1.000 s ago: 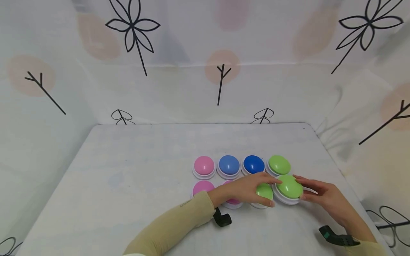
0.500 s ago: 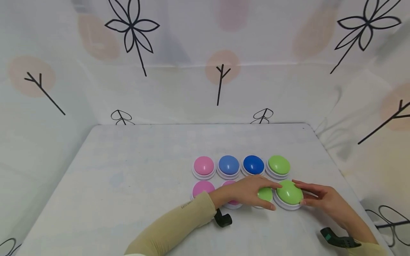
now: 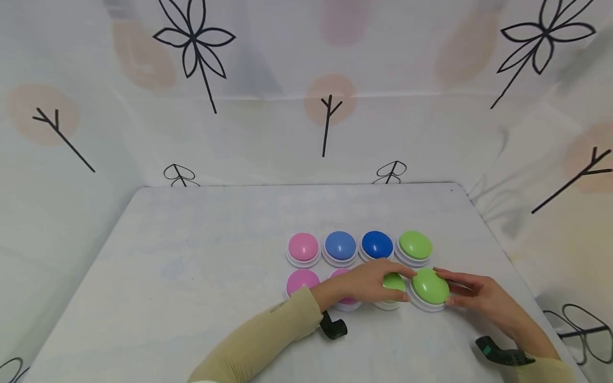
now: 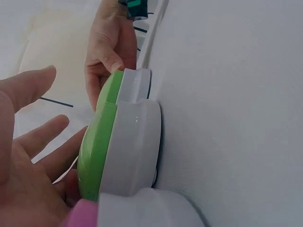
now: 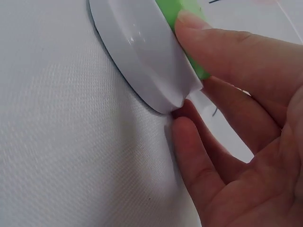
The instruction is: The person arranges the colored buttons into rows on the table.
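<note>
At the front right of a group of dome-topped push buttons, my right hand (image 3: pixel 483 295) holds a green push button (image 3: pixel 431 287) by its right side. In the right wrist view, the thumb lies on the green dome and the fingers are by the white base (image 5: pixel 137 52), which sits on the table. My left hand (image 3: pixel 371 280) hovers over the front row with fingers spread and relaxed, its fingertips beside that button's left edge. Beneath it, another green button (image 3: pixel 394 282) and a pink button (image 3: pixel 347 299) are partly hidden.
Behind stands a row with a pink button (image 3: pixel 303 247), a light blue one (image 3: pixel 340 246), a dark blue one (image 3: pixel 377 244) and a green one (image 3: pixel 415 244). Another pink button (image 3: pixel 300 281) is by the left sleeve (image 3: pixel 268 332). The white table (image 3: pixel 158 276) meets patterned cloth walls.
Since one second ago, the front right green button has come slightly toward me and settled flat, its gap from the back green one wider. My right hand moved with it; the left barely shifted.
</note>
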A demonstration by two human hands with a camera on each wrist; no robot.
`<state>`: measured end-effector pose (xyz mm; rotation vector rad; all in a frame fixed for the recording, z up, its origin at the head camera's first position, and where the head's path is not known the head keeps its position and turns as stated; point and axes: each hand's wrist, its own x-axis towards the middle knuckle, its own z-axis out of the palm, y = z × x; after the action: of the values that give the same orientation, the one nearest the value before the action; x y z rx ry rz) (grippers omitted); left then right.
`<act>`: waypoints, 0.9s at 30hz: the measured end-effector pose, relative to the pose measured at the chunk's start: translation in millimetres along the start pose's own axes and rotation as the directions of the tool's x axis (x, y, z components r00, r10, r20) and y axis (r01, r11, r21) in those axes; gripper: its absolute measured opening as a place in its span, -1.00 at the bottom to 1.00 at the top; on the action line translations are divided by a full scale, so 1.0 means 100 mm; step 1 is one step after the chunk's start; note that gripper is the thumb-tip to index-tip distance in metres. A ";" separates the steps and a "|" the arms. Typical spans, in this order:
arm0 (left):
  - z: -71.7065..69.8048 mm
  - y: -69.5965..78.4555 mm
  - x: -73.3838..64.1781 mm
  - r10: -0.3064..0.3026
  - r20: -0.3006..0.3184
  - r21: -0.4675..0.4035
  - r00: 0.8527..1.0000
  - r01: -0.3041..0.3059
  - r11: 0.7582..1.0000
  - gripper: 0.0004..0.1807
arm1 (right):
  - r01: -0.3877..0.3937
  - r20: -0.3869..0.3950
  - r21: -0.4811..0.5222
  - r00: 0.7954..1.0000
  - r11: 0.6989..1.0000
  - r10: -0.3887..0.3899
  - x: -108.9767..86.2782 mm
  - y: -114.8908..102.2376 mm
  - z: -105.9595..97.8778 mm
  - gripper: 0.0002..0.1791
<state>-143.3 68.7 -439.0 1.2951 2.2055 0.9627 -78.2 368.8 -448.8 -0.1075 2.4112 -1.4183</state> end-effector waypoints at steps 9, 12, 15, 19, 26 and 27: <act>0.00 0.00 -0.01 -0.067 -0.122 -0.177 0.990 0.045 0.983 -0.56 | -0.006 0.011 0.000 1.000 1.000 0.006 0.02 -0.05 -0.01 -0.24; -0.01 0.01 -0.01 -0.068 -0.164 -0.233 0.984 0.028 0.972 -0.61 | -0.016 -0.021 -0.027 1.000 1.000 0.015 0.01 -0.06 -0.01 -0.27; -0.03 0.01 -0.01 -0.072 -0.188 -0.238 0.980 0.025 0.971 -0.63 | -0.025 -0.061 -0.059 0.998 0.998 0.022 0.01 -0.08 -0.01 -0.31; -0.06 0.01 -0.01 -0.076 -0.193 -0.232 0.978 0.030 0.972 -0.66 | -0.022 -0.121 -0.083 0.993 0.996 0.012 0.01 -0.11 0.01 -0.35; -0.18 -0.02 -0.09 -0.064 -0.211 -0.275 0.975 0.003 0.961 -0.64 | 0.046 -0.228 -0.073 0.972 0.996 -0.062 -0.01 -0.15 0.06 -0.45; -0.21 -0.02 -0.10 -0.063 -0.219 -0.287 0.974 -0.003 0.958 -0.64 | 0.052 -0.241 -0.066 0.968 0.996 -0.067 -0.01 -0.16 0.07 -0.46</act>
<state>-152.6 51.6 -426.6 1.0599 2.1369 1.4186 -76.1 354.9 -437.8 -0.0212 2.6702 -1.4612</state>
